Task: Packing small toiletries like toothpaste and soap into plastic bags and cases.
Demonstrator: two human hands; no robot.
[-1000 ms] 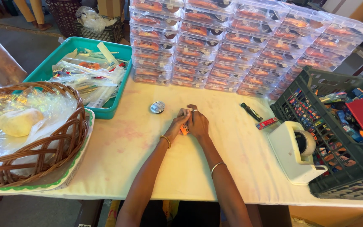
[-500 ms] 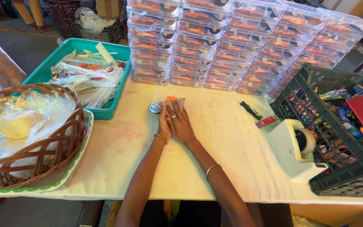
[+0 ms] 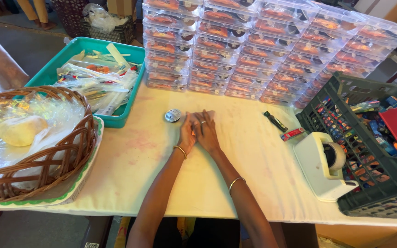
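Note:
My left hand (image 3: 186,136) and my right hand (image 3: 207,130) lie pressed together on the cream tablecloth (image 3: 253,174), near the middle of the table. The right hand's fingers rest partly over the left hand. Both wrists wear thin bangles, and a ring shows on one finger. Whatever is between the hands is hidden. A small round silver tin (image 3: 172,115) sits just left of the fingertips, close but apart from them.
A teal tray (image 3: 130,87) of plastic-wrapped items stands at the back left, and a wicker basket (image 3: 65,158) at the left. Stacks of clear lidded boxes (image 3: 263,46) line the far side. A white tape dispenser (image 3: 327,165), a black crate (image 3: 368,183), a black pen (image 3: 275,121) and a small red item (image 3: 292,134) lie to the right.
Both hands moved left and slightly forward toward the round tin, then flattened together on the cloth. The small orange piece seen between the fingers earlier is no longer visible.

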